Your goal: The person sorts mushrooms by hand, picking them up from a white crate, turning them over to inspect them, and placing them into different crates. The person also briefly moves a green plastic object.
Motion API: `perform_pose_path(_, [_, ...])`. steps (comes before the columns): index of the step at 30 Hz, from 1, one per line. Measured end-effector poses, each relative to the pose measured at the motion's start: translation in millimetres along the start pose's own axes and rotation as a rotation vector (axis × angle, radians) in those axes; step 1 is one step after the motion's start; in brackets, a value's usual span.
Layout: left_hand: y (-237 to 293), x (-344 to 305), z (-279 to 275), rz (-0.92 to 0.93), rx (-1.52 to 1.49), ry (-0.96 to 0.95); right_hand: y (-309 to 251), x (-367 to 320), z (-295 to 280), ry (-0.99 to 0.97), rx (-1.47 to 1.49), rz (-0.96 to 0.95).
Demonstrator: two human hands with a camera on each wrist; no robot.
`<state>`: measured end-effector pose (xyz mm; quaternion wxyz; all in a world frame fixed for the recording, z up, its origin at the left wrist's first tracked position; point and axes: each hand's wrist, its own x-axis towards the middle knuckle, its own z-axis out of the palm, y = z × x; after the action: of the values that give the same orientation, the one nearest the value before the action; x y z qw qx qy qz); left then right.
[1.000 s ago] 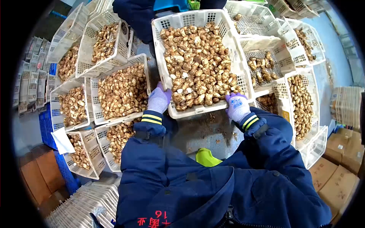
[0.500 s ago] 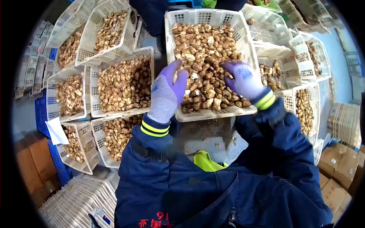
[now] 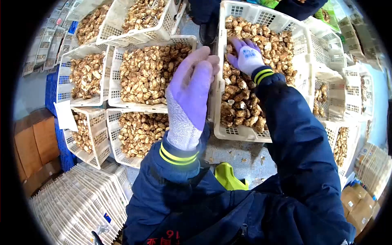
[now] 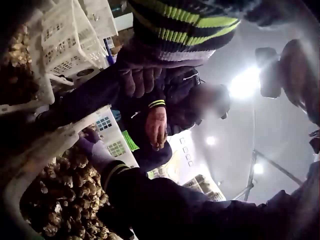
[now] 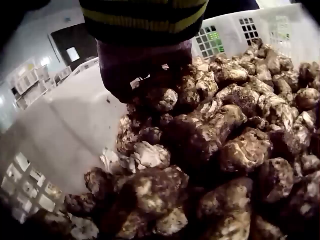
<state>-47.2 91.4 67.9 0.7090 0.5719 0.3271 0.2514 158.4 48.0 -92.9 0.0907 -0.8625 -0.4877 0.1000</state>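
Observation:
A large white crate (image 3: pixel 245 136) full of brown and white lumpy mushrooms (image 3: pixel 241 98) stands in front of me. My gloved right hand (image 3: pixel 247 57) lies on the mushrooms near the crate's left wall, fingers spread. In the right wrist view the purple glove (image 5: pixel 145 70) is low against the heap, its fingertips hidden. My gloved left hand (image 3: pixel 188 98) is raised left of this crate, in front of a neighbouring crate, with loosely bent fingers and nothing visible in them. The left wrist view shows its fingers (image 4: pixel 142 82) hanging down, away from the mushrooms.
On the left stand several white crates of mushrooms (image 3: pixel 147 77); more crates (image 3: pixel 326 45) line the right side. Stacked crates (image 3: pixel 81 204) are at lower left, cardboard boxes (image 3: pixel 36 139) at far left. Another person (image 4: pixel 180 105) is opposite, a hand (image 4: pixel 156 125) over the crates.
Both hands have left the crate's near rim. The right hand has moved over the heap to the left wall; the left hand reached over the mushrooms, then drew back left of the crate.

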Motion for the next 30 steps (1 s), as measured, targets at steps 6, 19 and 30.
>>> perform_pose_path(6, [-14, 2, 13, -0.046, 0.006, -0.048, -8, 12, -7, -0.251, -0.212, 0.007])
perform_pose_path(19, [-2, -8, -2, -0.079, -0.032, -0.054, 52, -93, -85, -0.400, -0.444, -0.115])
perform_pose_path(30, [-41, -4, 3, -0.264, -0.206, -0.211, -14, -94, -19, -0.407, -0.292, -0.154])
